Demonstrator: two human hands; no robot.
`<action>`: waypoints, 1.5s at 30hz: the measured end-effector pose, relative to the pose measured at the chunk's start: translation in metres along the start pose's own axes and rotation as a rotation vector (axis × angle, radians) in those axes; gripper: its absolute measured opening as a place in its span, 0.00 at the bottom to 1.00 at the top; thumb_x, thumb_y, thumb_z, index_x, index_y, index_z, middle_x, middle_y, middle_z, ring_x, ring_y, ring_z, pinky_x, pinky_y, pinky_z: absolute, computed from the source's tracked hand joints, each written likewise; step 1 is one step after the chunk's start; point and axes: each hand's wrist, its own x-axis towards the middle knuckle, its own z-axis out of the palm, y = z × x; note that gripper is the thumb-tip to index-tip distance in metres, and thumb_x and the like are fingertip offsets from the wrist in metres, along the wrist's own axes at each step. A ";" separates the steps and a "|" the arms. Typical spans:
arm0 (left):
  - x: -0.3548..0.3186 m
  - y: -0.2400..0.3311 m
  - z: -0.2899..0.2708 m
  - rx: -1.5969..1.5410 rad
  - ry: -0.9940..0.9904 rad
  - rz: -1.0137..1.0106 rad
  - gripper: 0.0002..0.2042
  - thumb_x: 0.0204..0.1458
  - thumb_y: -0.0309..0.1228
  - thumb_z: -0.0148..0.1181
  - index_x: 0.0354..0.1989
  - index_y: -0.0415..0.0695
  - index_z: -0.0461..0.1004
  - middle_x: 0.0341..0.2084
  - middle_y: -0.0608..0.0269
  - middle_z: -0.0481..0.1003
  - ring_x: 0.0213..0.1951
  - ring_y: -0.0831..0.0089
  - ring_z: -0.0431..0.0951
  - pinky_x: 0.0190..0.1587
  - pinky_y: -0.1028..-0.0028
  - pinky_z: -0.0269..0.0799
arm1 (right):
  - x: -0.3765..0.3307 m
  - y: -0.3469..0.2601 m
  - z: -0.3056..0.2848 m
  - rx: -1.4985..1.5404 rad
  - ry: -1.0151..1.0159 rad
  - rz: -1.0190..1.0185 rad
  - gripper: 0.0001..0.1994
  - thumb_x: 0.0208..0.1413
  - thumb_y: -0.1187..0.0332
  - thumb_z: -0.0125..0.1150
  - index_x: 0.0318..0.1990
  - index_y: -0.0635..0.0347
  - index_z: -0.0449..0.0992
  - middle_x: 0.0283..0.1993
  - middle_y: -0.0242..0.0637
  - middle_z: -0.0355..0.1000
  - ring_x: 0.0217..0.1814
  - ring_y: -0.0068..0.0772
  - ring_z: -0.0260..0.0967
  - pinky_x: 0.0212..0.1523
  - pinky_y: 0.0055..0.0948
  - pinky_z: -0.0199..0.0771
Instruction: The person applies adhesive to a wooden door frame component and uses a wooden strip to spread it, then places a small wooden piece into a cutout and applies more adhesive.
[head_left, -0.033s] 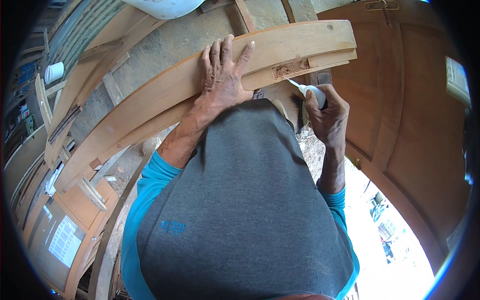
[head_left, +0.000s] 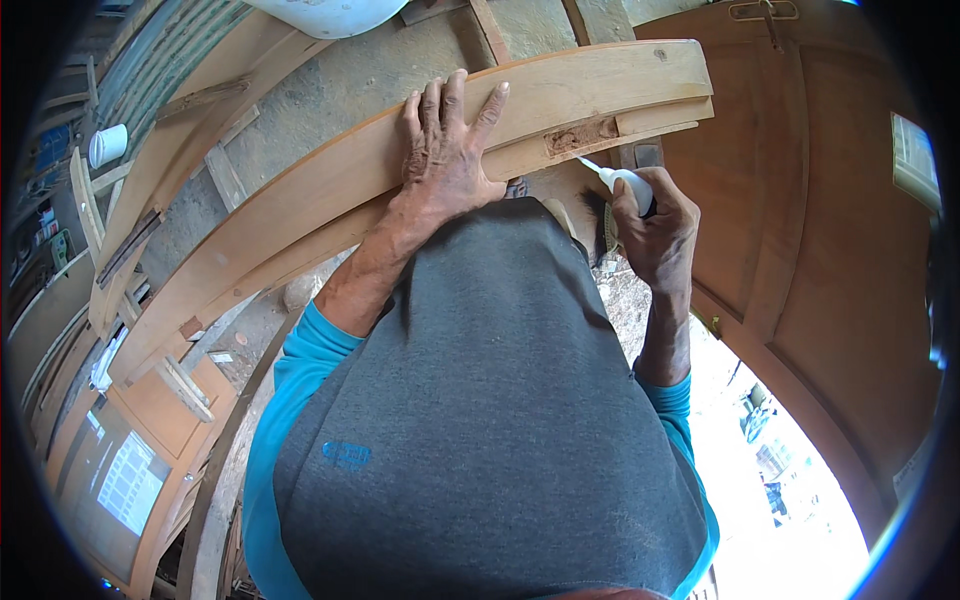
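A long wooden beam (head_left: 300, 181), bent-looking in this wide view, lies across in front of me. My left hand (head_left: 445, 150) rests flat on it, fingers spread, nothing held. In the beam's near edge, toward the right, is a rough brown recess (head_left: 583, 135). My right hand (head_left: 655, 225) is wrapped round a small white squeeze bottle (head_left: 628, 186) with a thin pointed nozzle. The nozzle tip is at the near lip of the recess; whether it touches the wood I cannot tell. Part of the bottle is hidden by my fingers.
Brown wooden panel doors (head_left: 735, 180) stand along the right. At the upper left are a white cup-like container (head_left: 108, 146) and stacked boards. A white basin (head_left: 330, 12) shows at the top edge. Another door with a glass pane (head_left: 130, 485) leans at the lower left.
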 end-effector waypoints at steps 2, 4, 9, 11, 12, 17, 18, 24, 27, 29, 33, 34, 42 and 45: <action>0.000 0.000 -0.001 0.006 -0.004 -0.003 0.64 0.27 0.44 0.80 0.83 0.61 0.56 0.75 0.36 0.52 0.75 0.35 0.51 0.77 0.34 0.41 | 0.004 0.005 -0.002 -0.026 0.049 -0.019 0.07 0.61 0.70 0.72 0.40 0.65 0.81 0.27 0.41 0.78 0.27 0.24 0.76 0.31 0.28 0.77; 0.000 0.000 0.000 0.002 -0.005 0.000 0.63 0.28 0.45 0.80 0.83 0.61 0.56 0.75 0.36 0.51 0.75 0.35 0.51 0.77 0.34 0.41 | 0.007 0.006 -0.007 -0.028 0.081 -0.004 0.08 0.62 0.69 0.71 0.39 0.65 0.81 0.26 0.41 0.78 0.27 0.24 0.75 0.31 0.28 0.77; 0.000 -0.001 0.000 0.001 -0.002 0.007 0.64 0.27 0.45 0.81 0.83 0.61 0.55 0.75 0.37 0.51 0.76 0.35 0.50 0.77 0.34 0.41 | 0.013 0.015 -0.018 -0.082 0.120 0.029 0.08 0.64 0.68 0.70 0.39 0.66 0.81 0.27 0.42 0.78 0.28 0.25 0.77 0.33 0.29 0.78; 0.000 -0.001 0.000 -0.001 0.000 0.007 0.64 0.27 0.45 0.81 0.83 0.61 0.55 0.75 0.37 0.51 0.76 0.35 0.50 0.77 0.34 0.41 | 0.015 0.017 -0.020 -0.093 0.126 0.034 0.09 0.64 0.67 0.69 0.39 0.66 0.81 0.27 0.43 0.79 0.29 0.26 0.78 0.33 0.29 0.78; 0.000 -0.001 0.000 0.001 -0.004 0.004 0.64 0.27 0.45 0.82 0.83 0.61 0.55 0.75 0.37 0.51 0.76 0.35 0.50 0.77 0.34 0.41 | 0.015 0.017 -0.021 -0.094 0.129 0.023 0.09 0.64 0.67 0.69 0.40 0.66 0.81 0.27 0.43 0.79 0.29 0.26 0.78 0.34 0.29 0.79; 0.000 0.000 0.000 0.007 -0.022 0.001 0.64 0.27 0.45 0.82 0.83 0.61 0.55 0.75 0.36 0.50 0.76 0.35 0.50 0.77 0.34 0.41 | 0.019 0.019 -0.018 -0.095 0.146 -0.018 0.09 0.64 0.68 0.69 0.40 0.66 0.81 0.28 0.43 0.79 0.29 0.27 0.78 0.33 0.30 0.79; 0.000 0.000 0.000 0.007 -0.021 0.002 0.64 0.27 0.45 0.82 0.83 0.61 0.55 0.75 0.36 0.50 0.76 0.35 0.50 0.77 0.34 0.41 | 0.019 0.017 -0.018 -0.091 0.132 -0.020 0.08 0.64 0.68 0.69 0.40 0.66 0.81 0.27 0.43 0.79 0.29 0.27 0.78 0.33 0.30 0.79; 0.000 0.000 -0.001 0.004 -0.021 -0.001 0.64 0.28 0.45 0.82 0.83 0.61 0.55 0.75 0.36 0.50 0.76 0.35 0.50 0.76 0.34 0.41 | 0.019 0.003 -0.008 -0.074 0.066 -0.022 0.07 0.62 0.71 0.70 0.40 0.66 0.82 0.27 0.42 0.79 0.28 0.25 0.77 0.32 0.29 0.78; 0.001 0.001 -0.003 0.003 -0.026 -0.007 0.63 0.28 0.44 0.82 0.83 0.61 0.56 0.75 0.36 0.51 0.76 0.35 0.50 0.76 0.34 0.42 | 0.020 0.002 -0.008 -0.078 0.055 -0.014 0.06 0.62 0.71 0.70 0.40 0.65 0.82 0.27 0.42 0.79 0.28 0.26 0.77 0.32 0.29 0.78; 0.001 0.001 -0.003 0.002 -0.027 -0.006 0.63 0.28 0.44 0.82 0.82 0.61 0.56 0.75 0.36 0.51 0.76 0.35 0.51 0.76 0.34 0.42 | 0.020 0.006 -0.009 -0.083 0.070 -0.037 0.06 0.62 0.71 0.70 0.40 0.65 0.82 0.27 0.42 0.79 0.28 0.27 0.77 0.32 0.29 0.78; 0.000 0.001 -0.002 -0.003 -0.007 0.001 0.63 0.28 0.44 0.82 0.82 0.61 0.56 0.75 0.36 0.51 0.76 0.35 0.51 0.76 0.34 0.42 | 0.024 0.011 -0.014 -0.104 0.110 -0.053 0.06 0.63 0.71 0.70 0.40 0.65 0.82 0.28 0.43 0.78 0.28 0.29 0.78 0.34 0.30 0.78; 0.000 0.001 -0.002 0.000 -0.011 -0.003 0.63 0.27 0.44 0.82 0.82 0.60 0.56 0.75 0.36 0.51 0.76 0.35 0.51 0.76 0.34 0.42 | 0.024 0.012 -0.015 -0.104 0.109 -0.039 0.06 0.63 0.71 0.69 0.40 0.65 0.81 0.28 0.43 0.78 0.28 0.29 0.78 0.34 0.30 0.78; 0.001 0.001 -0.002 0.006 -0.009 0.002 0.63 0.28 0.43 0.81 0.82 0.60 0.56 0.75 0.36 0.51 0.76 0.35 0.51 0.76 0.33 0.42 | 0.024 0.013 -0.015 -0.142 0.121 -0.030 0.07 0.64 0.69 0.68 0.39 0.65 0.81 0.29 0.44 0.78 0.29 0.31 0.78 0.35 0.31 0.78; 0.001 0.000 0.000 0.002 -0.004 0.009 0.62 0.28 0.43 0.81 0.82 0.60 0.56 0.75 0.36 0.52 0.75 0.35 0.51 0.76 0.33 0.42 | 0.025 0.013 -0.015 -0.144 0.133 -0.022 0.07 0.64 0.69 0.68 0.39 0.65 0.80 0.29 0.45 0.77 0.29 0.32 0.78 0.35 0.31 0.78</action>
